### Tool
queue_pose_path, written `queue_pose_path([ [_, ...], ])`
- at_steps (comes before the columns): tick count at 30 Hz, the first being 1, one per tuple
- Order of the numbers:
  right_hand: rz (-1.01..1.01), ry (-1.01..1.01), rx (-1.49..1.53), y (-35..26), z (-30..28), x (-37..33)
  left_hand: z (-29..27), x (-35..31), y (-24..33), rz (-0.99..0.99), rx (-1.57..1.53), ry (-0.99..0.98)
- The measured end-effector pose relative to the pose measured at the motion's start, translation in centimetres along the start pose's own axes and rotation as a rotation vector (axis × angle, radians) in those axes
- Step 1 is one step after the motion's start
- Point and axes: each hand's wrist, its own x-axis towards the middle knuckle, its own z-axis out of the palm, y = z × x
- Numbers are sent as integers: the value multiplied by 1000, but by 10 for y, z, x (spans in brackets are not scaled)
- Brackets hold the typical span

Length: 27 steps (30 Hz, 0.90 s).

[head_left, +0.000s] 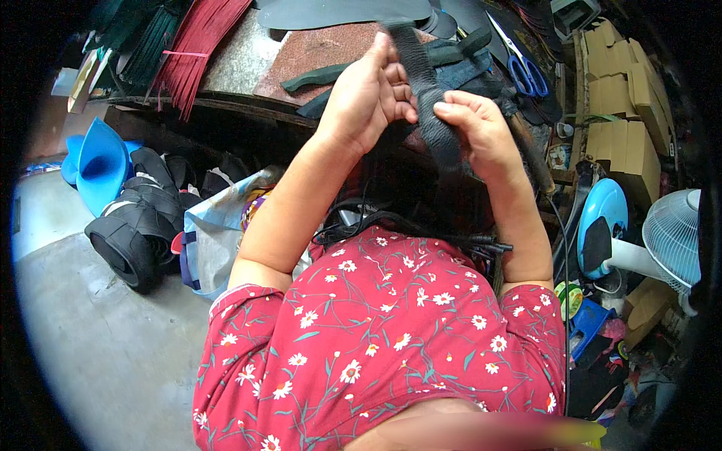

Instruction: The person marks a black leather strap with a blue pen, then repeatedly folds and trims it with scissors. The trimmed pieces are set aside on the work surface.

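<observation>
A black strip of textured, leather-like material (423, 75) hangs between my hands above the front edge of the workbench. My right hand (481, 131) pinches its lower part, thumb on the near face. At the strip's left edge is my left hand (368, 98), its fingers curled and its thumb along the upper part; its exact hold is partly hidden. The strip's lower end curves down and blurs against the dark space below. Dark cut strips (323, 77) lie on a reddish-brown board (331, 49) behind my hands. Blue-handled scissors (519, 64) rest to the right.
Red cords (199, 52) hang over the bench at the left. Black rolled pieces (135, 225) and a light bag (218, 233) are on the floor at left. Cardboard boxes (620, 143) and a fan (669, 233) stand at right. A dark cable (565, 316) hangs beside my right arm.
</observation>
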Motion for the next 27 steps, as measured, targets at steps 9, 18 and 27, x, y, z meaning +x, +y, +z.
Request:
queue_pose_path([
  [9,-253,93,-315,-7,-5,-3,-8,-14,-15,-3,150,-35],
  [18,-393,149,-180,-15,0,7,-10,-7,-10,-7,-43,-167],
  [27,-277,103,27,-10,-3,18,-4,-8,-17,71,-9,-73],
])
